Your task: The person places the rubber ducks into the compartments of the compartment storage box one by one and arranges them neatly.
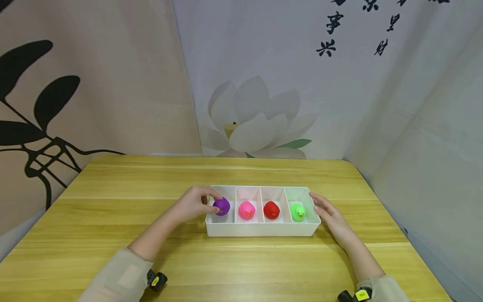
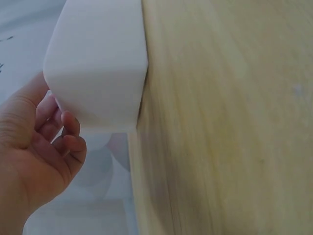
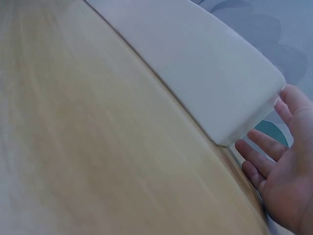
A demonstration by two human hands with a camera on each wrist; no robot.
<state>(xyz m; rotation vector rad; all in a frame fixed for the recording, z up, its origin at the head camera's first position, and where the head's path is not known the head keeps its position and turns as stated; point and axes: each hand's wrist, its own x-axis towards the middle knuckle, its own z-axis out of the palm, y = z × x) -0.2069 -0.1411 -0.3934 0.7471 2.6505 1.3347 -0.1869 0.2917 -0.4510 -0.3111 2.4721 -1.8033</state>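
Observation:
A white box (image 1: 260, 230) with a row of compartments stands on the wooden table. My left hand (image 1: 194, 204) reaches over its left end, thumb and index finger pinching a purple rubber duck (image 1: 222, 206) in the leftmost compartment. In the left wrist view those fingertips are hidden behind the white box (image 2: 98, 68), while the other fingers of my left hand (image 2: 41, 152) curl outside. To the right sit a pink duck (image 1: 247, 210), a red duck (image 1: 271, 210) and a green duck (image 1: 297, 212), each in its own compartment. My right hand (image 1: 333, 217) touches the box's right end with relaxed fingers.
The box rests near the middle of a wooden table (image 1: 260, 268). Behind the table hangs a pale curtain (image 1: 264, 50) printed with a lotus and dark characters. Another cloth (image 1: 113, 84) with black leaves hangs at left. Each sleeve carries a small black wrist camera (image 1: 157, 281).

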